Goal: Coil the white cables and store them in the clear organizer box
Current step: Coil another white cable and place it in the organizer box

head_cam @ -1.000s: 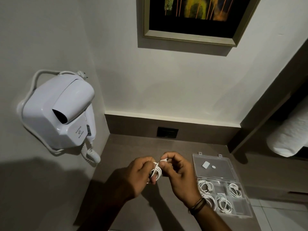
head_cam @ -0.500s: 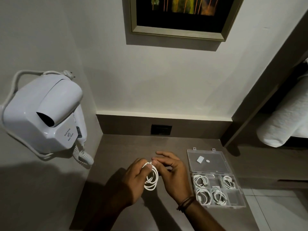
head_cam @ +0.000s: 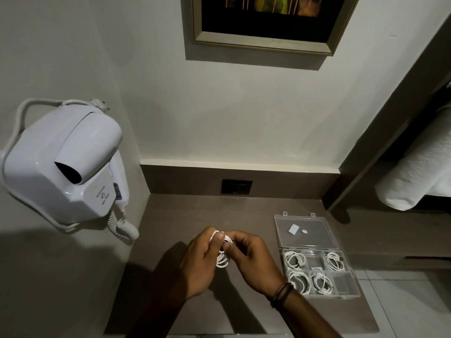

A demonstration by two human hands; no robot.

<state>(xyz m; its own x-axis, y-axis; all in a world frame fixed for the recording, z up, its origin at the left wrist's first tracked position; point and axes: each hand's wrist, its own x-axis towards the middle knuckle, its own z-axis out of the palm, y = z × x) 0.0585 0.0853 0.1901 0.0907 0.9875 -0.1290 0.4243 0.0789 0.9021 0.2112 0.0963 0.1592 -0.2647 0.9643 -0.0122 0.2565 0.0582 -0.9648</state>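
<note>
Above the brown counter, my left hand (head_cam: 200, 262) and my right hand (head_cam: 253, 261) meet around one coiled white cable (head_cam: 221, 258). Both pinch its upper part, and the loops hang down between the palms. To the right lies the clear organizer box (head_cam: 346, 289), its lid (head_cam: 305, 231) folded open flat behind it. Several of its compartments each hold a coiled white cable (head_cam: 295, 261). The front right compartment looks bare.
A white wall-mounted hair dryer (head_cam: 63, 167) with a curly cord juts out at the left. A dark socket plate (head_cam: 236, 186) sits in the back ledge. A framed picture (head_cam: 266, 20) hangs above, and a rolled white towel (head_cam: 415, 176) lies at the right.
Both hands stayed together on the cable while it went from a bunched bundle to a rounder coil hanging between them. The view shifted slightly left and down.
</note>
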